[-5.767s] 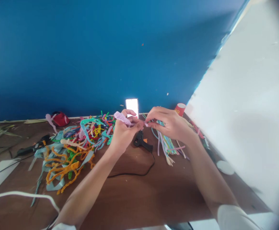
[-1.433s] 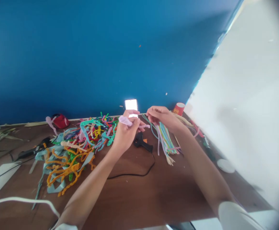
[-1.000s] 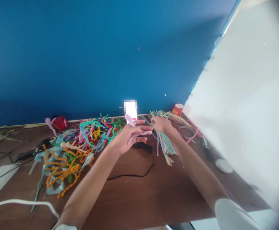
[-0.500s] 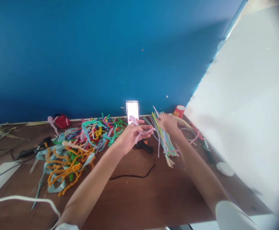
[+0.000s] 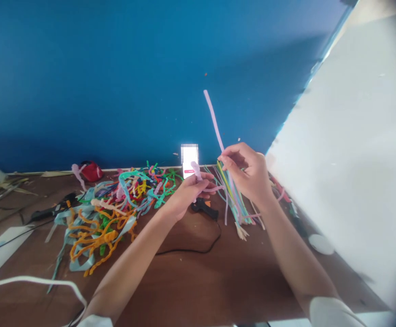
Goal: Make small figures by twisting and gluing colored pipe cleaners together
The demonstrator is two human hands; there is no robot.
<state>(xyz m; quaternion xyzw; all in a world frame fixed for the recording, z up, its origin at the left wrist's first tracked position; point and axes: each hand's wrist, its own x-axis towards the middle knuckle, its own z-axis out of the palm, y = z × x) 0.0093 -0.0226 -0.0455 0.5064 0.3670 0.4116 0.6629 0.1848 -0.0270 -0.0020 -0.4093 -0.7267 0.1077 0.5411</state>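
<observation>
A straight lilac stem [image 5: 214, 120] was found pinched between the thumb and fingers of the right hand [image 5: 240, 163], on the right of the middle. Its upper part rose toward the far left, in front of the blue wall [image 5: 133, 81]; its lower part could not be told apart from the stems behind it. The remaining fingers of that hand were loosely curled.

A lilac fuzzy piece [image 5: 196, 170] was held in the left hand [image 5: 198, 187], thumb pressed inward and fingers partly extended. Its thick end pointed up, and a thin tail projected to the right.

Behind and below the right hand lay a bundle of pastel stems [image 5: 235, 204]. Just left of the bundle, a black glue gun [image 5: 206, 210] rested on the brown table [image 5: 191, 286], its cord running to the near left.

A lit phone [image 5: 190, 156] stood upright at the far edge, partly covered by the lilac fuzzy piece. On the left was a tangled heap of coloured fuzzy pieces [image 5: 107, 236], with a red object [image 5: 94, 172] beyond it. A white disc [image 5: 321, 244] lay at the right.
</observation>
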